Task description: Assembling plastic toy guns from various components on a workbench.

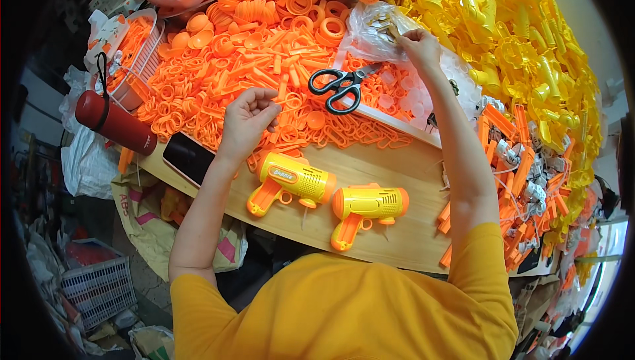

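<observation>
My left hand (pixel 248 122) is over the near edge of the orange parts heap, its fingers curled and thumb close to the fingertips; whatever it may hold is too small to make out. At the back, my right hand (pixel 421 49) pinches at the mouth of a clear plastic bag (pixel 370 29) with small metallic pieces inside, and its fingertips hide what they grip. Two yellow and orange toy bubble guns lie on the table in front of me: a left one (pixel 297 178) and a right one (pixel 370 202). Black-handled scissors (pixel 340 89) rest between my hands.
Loose orange parts (pixel 218 82) cover the table's back left, and yellow parts (pixel 516 36) pile up at the back right. Orange strips with wired components (pixel 519 168) crowd the right. A red bottle (pixel 116 122) and a phone (pixel 187 157) are at the left edge.
</observation>
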Tool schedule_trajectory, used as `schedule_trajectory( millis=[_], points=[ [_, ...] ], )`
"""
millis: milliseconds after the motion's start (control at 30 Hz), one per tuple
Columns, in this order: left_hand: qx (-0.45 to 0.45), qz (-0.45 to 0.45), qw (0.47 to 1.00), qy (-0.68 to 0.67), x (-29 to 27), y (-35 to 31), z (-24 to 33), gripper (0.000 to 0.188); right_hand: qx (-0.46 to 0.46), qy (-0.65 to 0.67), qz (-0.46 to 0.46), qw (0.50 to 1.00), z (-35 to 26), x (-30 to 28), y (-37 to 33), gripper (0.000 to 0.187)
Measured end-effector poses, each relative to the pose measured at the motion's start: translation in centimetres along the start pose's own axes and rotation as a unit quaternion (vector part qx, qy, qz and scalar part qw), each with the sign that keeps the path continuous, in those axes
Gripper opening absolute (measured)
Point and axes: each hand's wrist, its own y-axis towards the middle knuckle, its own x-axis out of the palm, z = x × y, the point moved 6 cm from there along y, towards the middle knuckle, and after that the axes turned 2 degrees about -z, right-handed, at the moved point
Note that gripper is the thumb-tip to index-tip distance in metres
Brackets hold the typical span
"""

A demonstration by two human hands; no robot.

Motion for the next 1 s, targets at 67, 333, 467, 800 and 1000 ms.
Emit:
schedule_trajectory(
  millis=[67, 333, 467, 800, 1000],
  points=[
    [-0.002, 0.002, 1.000, 0.005, -0.1, 0.1, 0.0, 0.014, -0.023, 0.019, 0.001, 1.000, 0.4, -0.6, 0.3, 0.022],
    [0.075, 0.026, 0.996, 0.029, 0.3, -1.0, 1.3, 0.014, -0.097, 0.071, 0.015, 0.993, -0.8, -2.3, -2.0, 0.018],
    [0.072, 0.027, 0.996, -0.047, 1.9, -2.1, 2.9, 0.016, -0.073, 0.308, -0.083, 0.945, -3.7, -1.8, -7.3, 0.016],
    [-0.064, -0.061, 0.977, -0.194, 7.1, -3.9, 1.3, 0.021, -0.030, 0.432, -0.238, 0.870, -5.2, -0.5, -22.3, 0.018],
    [-0.112, -0.101, 0.977, -0.153, 8.3, -5.8, -0.2, 0.022, -0.021, 0.403, -0.247, 0.881, -4.7, -1.0, -25.7, 0.020]
  ],
)
